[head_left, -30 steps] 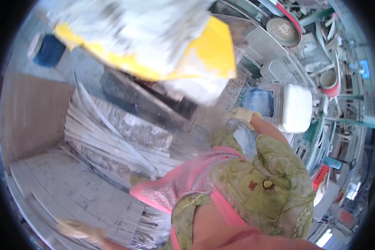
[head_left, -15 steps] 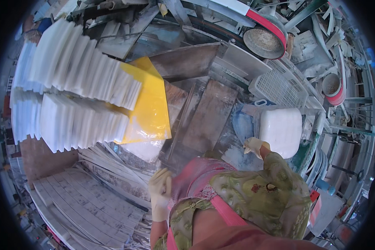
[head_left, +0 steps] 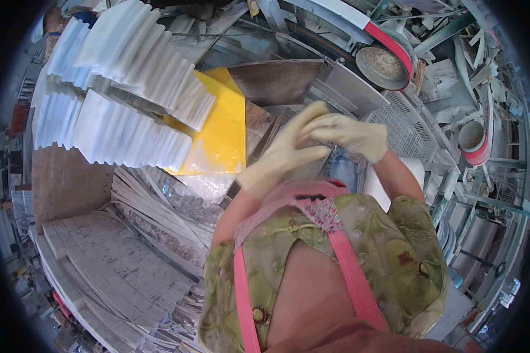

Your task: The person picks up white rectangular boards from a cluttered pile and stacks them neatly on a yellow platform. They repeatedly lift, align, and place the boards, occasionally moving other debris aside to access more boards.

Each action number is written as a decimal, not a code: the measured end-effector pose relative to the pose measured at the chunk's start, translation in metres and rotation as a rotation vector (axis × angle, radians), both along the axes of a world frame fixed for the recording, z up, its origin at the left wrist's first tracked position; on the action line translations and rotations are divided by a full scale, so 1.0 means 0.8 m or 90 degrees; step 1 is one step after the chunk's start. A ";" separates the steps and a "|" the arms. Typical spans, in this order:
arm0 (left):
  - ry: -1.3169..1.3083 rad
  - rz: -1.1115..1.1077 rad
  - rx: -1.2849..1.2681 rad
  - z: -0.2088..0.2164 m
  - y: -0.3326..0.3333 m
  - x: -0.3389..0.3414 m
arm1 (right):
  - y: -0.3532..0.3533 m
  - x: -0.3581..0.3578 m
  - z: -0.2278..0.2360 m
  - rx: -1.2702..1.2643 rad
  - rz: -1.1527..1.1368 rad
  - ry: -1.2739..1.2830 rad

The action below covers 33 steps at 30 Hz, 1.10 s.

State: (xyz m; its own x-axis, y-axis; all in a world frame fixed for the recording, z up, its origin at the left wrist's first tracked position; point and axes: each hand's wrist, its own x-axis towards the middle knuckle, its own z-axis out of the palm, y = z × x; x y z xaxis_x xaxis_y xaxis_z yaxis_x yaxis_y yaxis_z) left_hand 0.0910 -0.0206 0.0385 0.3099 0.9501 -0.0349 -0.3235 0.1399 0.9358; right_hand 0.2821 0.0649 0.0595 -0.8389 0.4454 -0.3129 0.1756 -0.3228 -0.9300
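Observation:
Both of my hands wear cream rubber gloves and meet in front of my chest. My left hand (head_left: 285, 150) has its fingers stretched out and its thumb held apart. Over its fingers lies my right hand (head_left: 350, 134), its fingers bent and gripping the left glove; some fingertips are hidden where the hands overlap. To the left stand stacked white slabs (head_left: 129, 126) in two rows, set on edge like leaves. A glossy yellow sheet (head_left: 232, 126) lies against them, nearest my left hand. Behind my right forearm a white rounded block (head_left: 415, 170) is partly covered.
A white perforated basket (head_left: 403, 126) stands beyond my right hand. Round pans of grainy material (head_left: 383, 67) sit at the far right by a red and white rim. Long pale strips (head_left: 153, 200) and a grey slatted surface (head_left: 100, 259) fill the lower left.
My hands were apart and lower, the right one beside the white block. Both have risen and come together, the right now on the left glove. The view has shifted slightly.

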 end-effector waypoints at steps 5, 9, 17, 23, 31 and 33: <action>0.044 0.022 -0.006 0.031 0.082 0.012 | 0.040 -0.015 -0.014 0.184 -0.165 -0.016; 0.022 0.153 -0.009 0.004 0.111 0.022 | 0.177 0.067 -0.030 0.484 -0.090 0.009; 0.053 0.424 -0.166 -0.063 0.186 0.066 | 0.495 0.277 -0.129 1.030 -0.131 -0.599; 0.331 0.484 -0.101 -0.052 0.202 0.129 | 0.586 0.242 -0.188 1.163 -0.100 -0.144; 0.282 0.490 -0.122 -0.028 0.237 0.151 | 0.562 0.243 -0.118 0.720 -0.175 -0.121; 0.146 0.517 -0.142 -0.040 0.245 0.152 | 0.576 0.244 -0.116 0.848 -0.183 -0.092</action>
State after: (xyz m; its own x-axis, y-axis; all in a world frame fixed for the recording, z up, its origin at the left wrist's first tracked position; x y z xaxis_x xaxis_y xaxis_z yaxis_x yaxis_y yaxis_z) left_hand 0.2127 0.1751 0.0068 -0.4980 0.8375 -0.2247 -0.2097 0.1351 0.9684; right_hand 0.4775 0.5253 -0.0336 -0.6633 0.6266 0.4092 0.3754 0.7516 -0.5423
